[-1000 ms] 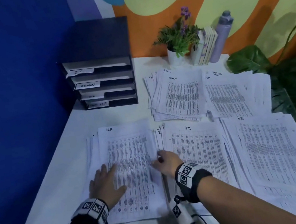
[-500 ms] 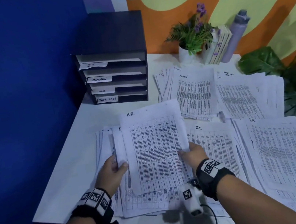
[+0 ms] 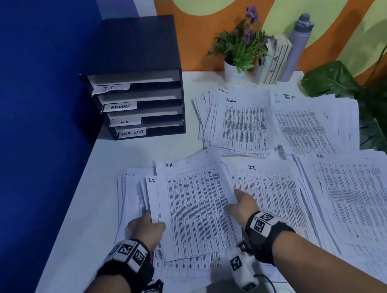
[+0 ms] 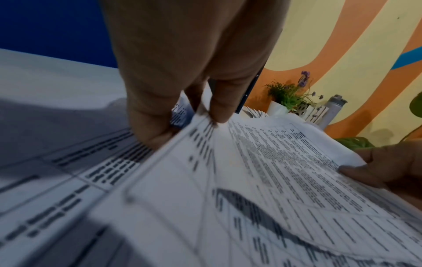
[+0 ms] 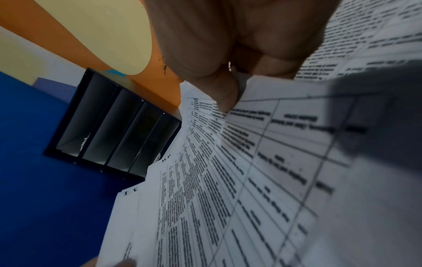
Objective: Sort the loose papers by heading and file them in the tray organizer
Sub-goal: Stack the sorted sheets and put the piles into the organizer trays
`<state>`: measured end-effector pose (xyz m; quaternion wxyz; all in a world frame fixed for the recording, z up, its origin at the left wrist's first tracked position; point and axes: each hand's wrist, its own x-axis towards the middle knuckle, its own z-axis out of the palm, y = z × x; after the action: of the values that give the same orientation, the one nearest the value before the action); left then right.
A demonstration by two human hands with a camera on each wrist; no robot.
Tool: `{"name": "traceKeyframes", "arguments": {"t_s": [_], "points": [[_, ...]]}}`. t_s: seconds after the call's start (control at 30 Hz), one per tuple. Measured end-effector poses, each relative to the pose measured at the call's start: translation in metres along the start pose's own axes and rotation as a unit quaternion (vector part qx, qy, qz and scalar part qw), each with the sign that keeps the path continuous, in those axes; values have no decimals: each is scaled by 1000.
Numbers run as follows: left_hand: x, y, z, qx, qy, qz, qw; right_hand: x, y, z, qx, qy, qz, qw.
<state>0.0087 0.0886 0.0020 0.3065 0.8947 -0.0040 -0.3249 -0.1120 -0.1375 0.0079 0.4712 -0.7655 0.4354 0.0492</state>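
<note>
2 hands hold 1 sheet headed H.R. (image 3: 194, 209) by its side edges, lifted off the papers beneath. The left hand (image 3: 147, 228) pinches the sheet's left edge between thumb and fingers, about halfway down the page; the left wrist view shows the fingertips (image 4: 219, 112) closed on the paper's rim. The right hand (image 3: 242, 205) pinches the right edge at about the same height, thumb on top, and that edge curls upward above the grip. So the sheet spans the gap between both hands, its heading at the far end and its lower edge near the wrists.

Directly under it lies a loose pile (image 3: 132, 198) whose uppermost visible sheet is headed I.T., fanned out to the left. Just to the right sits a stack headed I.T. (image 3: 269, 190), and further right a stack headed H.R. (image 3: 355, 197). Behind these lie a stack headed ADMIN (image 3: 244, 123) and a stack headed TASK LIST (image 3: 309, 124).

At the table's (image 3: 91, 211) far left corner, well apart from the held sheet, stands the tray organizer (image 3: 137, 79), dark, with 4 shelves labelled I.T., ADMIN, H.R. and TASK LIST from top to bottom. A potted plant (image 3: 242, 46), a few books (image 3: 275, 63) and a grey bottle (image 3: 298, 48) stand along the back wall.
</note>
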Motion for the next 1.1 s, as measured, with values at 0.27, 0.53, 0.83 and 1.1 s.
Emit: {"name": "traceKeyframes", "arguments": {"t_s": [0.27, 0.53, 0.83, 1.1], "points": [[-14, -9, -4, -147, -144, 63, 977, -4, -8, -13, 100, 57, -4, 993], [-18, 18, -17, -140, 23, 115, 983, 8, 0, -55, 15, 119, -41, 992], [-31, 73, 8, -246, 79, 111, 960, 16, 71, -176, 71, 340, 60, 936], [-39, 98, 54, -281, 4, 84, 956, -3, 139, -280, -44, 379, 125, 916]]}}
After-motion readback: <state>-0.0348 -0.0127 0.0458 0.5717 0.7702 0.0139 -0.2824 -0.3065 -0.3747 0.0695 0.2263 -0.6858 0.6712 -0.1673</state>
